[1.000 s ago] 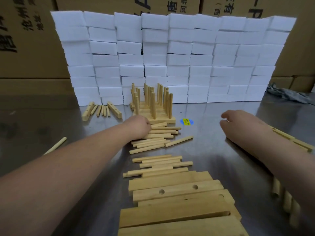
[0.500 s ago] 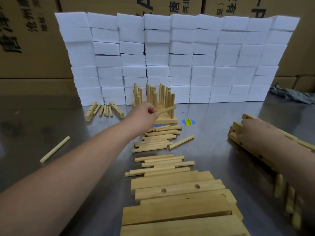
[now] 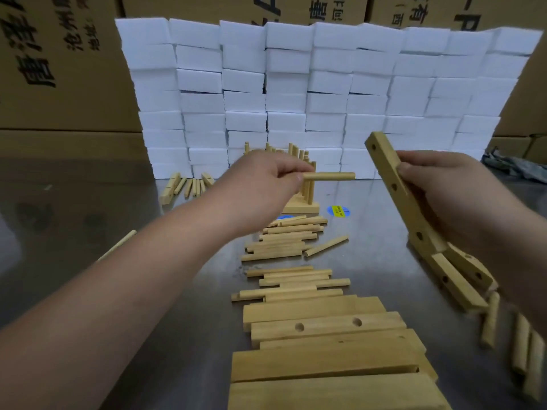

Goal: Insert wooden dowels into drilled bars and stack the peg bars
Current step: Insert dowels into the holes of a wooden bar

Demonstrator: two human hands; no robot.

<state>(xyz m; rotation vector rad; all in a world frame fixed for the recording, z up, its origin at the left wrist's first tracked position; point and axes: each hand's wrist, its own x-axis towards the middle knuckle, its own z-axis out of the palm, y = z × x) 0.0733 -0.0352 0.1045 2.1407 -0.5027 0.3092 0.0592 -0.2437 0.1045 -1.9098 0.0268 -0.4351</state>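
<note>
Right hand (image 3: 444, 187), at 3 o'clock in the view, is clamped round the middle of a drilled bar (image 3: 384, 167) and holds it steeply tilted. The bar's long axis runs from 11 o'clock at its raised end to 5 o'clock at its lower end. That lower end comes down among other drilled bars (image 3: 455, 279) lying on the steel table (image 3: 88, 202); I cannot tell whether it rests on them. The bar's holed face is turned toward 9 o'clock, toward the other hand.

Left hand (image 3: 266, 173), near the centre, pinches one dowel (image 3: 328, 176) by its 9 o'clock end between thumb and fingertips. The dowel lies level, its axis 9-to-3 and its free end pointing at 3 o'clock, straight toward the bar but apart from it.

From that free tip, the middle hole (image 3: 394, 187) sits at roughly 4 o'clock, near. The left hand is the nearer one to bring it home. Because the bar leans, the dowel looks slightly off square to the holed face, so the tip probably needs to dip or the bar to straighten before it enters.

Behind the left hand, at 12 o'clock, stands the peg-bar stack (image 3: 305, 207). Loose dowels (image 3: 284, 241) lie at 6 o'clock of it.
</note>
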